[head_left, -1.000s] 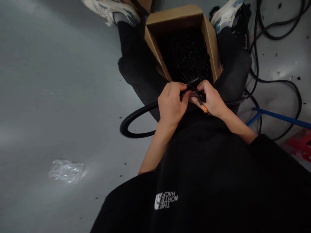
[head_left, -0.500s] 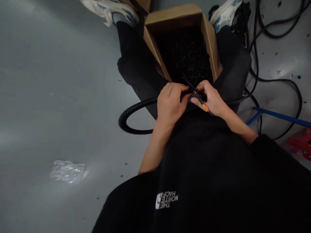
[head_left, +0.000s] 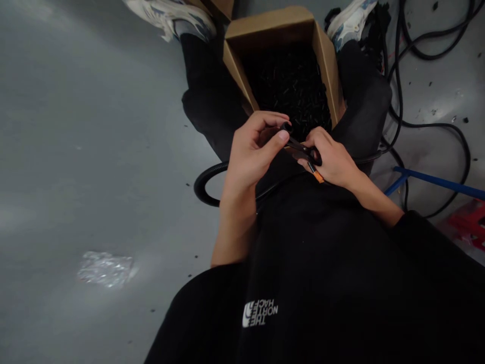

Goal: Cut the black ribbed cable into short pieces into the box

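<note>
My left hand (head_left: 250, 149) pinches the end of a black corrugated tube (head_left: 287, 127) between thumb and fingers, its round opening facing up. The tube (head_left: 202, 183) loops out to the left of my wrist. In my right hand (head_left: 331, 156) are black scissors (head_left: 315, 154), with the blades pointing left toward the tube end. A thin piece with an orange band (head_left: 318, 176) sticks out below the right fingers. Both hands are over my lap, just in front of a cardboard box (head_left: 329, 65) holding many short black pieces (head_left: 291, 86).
Black hose (head_left: 464, 146) lies coiled on the floor at the right, near a blue bar (head_left: 447, 183) and a red object (head_left: 468, 222). A clear plastic bag (head_left: 106, 269) rests on the floor at the lower left. My legs flank the box.
My left hand has moved slightly left and up and turned, bringing the round tube end into view. The tube loop at the left has become smaller. My right hand has barely moved.
</note>
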The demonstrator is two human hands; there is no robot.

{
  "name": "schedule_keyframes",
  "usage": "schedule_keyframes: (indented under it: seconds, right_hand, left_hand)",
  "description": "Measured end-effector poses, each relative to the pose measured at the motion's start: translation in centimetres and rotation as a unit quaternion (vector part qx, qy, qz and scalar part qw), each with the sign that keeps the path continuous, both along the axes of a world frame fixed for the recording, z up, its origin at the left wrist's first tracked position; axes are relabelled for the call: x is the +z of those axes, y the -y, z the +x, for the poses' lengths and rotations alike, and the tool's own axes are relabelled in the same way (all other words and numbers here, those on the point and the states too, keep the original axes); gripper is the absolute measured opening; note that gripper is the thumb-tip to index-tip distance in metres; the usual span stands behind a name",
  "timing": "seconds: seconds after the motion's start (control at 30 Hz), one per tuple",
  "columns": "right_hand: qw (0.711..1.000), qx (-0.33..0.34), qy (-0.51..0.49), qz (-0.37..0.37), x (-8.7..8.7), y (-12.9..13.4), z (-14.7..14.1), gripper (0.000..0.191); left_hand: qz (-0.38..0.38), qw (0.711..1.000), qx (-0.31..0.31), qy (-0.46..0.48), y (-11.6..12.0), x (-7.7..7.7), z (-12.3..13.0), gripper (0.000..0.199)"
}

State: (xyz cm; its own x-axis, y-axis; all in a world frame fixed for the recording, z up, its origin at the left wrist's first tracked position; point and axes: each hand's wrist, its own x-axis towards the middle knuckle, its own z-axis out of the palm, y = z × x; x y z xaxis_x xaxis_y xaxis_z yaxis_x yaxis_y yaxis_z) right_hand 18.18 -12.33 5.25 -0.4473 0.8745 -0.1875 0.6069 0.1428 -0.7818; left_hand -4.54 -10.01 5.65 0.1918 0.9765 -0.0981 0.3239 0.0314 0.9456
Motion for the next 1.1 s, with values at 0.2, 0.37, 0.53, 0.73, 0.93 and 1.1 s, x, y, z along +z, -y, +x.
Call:
schedule_keyframes:
  seconds: [0.2,0.37,0.53,0.73,0.93,1.1]
  right_hand:
    - [0.996,-0.075,-0.049,-0.029,-1.6,0.9,-0.1,0.033]
    - [0.99,-0.094,-0.101,-0.037,-2.0,1.1,-0.2,0.042]
    - [0.994,-0.047,-0.097,-0.022,-0.4,0.3,0.4,0.057]
    - [0.995,-0.042,-0.093,-0.006,-0.3,0.2,0.7,0.05]
    - [0.994,-0.053,-0.094,0.001,-0.5,0.3,1.0,0.05]
    - [0.994,-0.044,-0.097,-0.032,-0.4,0.1,1.0,0.058]
  left_hand:
    - [0.028,0.993,0.03,-0.113,0.3,0.6,-1.0,0.028]
    - [0.04,0.99,-0.006,-0.132,0.6,0.6,-0.5,0.016]
    - [0.022,0.994,-0.081,-0.075,1.1,1.6,0.7,0.018]
    - [0.046,0.991,-0.077,-0.097,0.6,2.5,-0.1,0.023]
    - [0.028,0.979,-0.06,-0.19,1.3,2.9,0.8,0.025]
    - [0.027,0.977,-0.082,-0.196,1.7,2.6,1.5,0.029]
